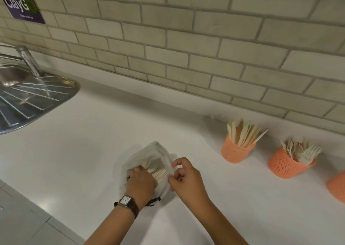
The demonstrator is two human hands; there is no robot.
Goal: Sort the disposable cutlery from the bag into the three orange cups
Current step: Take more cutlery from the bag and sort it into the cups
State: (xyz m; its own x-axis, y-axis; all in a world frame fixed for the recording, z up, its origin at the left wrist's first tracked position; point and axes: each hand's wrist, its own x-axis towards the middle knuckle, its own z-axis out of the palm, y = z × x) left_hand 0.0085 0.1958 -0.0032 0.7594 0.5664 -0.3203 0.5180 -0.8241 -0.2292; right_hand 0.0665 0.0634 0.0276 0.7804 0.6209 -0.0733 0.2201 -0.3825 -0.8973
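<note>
Hidden: the left hand's [141,183] fingertips are buried in the bag [156,151]; only the near ends of the cutlery [158,172] show through its mouth, type unclear.
Cut off: the third cup [338,187] is sliced by the right edge, its contents out of view.
Hard to read: the pieces in the first cup [235,152] are flat pale sticks; the second cup [288,166] plainly holds forks.
Surface: a white counter [84,142], the bag at its middle near the front edge, the cups in a row well to its right.
Room: grey tiled wall [186,39], steel drainboard [28,99] and tap [29,61] at left, purple sign [20,3].
Axis: the bundle lies flat, fanning from the left hand towards the upper right.
Left grip: fingers curled round the bundle inside the bag; watch [126,200] on the wrist.
Right grip: the right hand [186,177] has its fingers curled, thumb and forefinger pinching the bag's rim.
</note>
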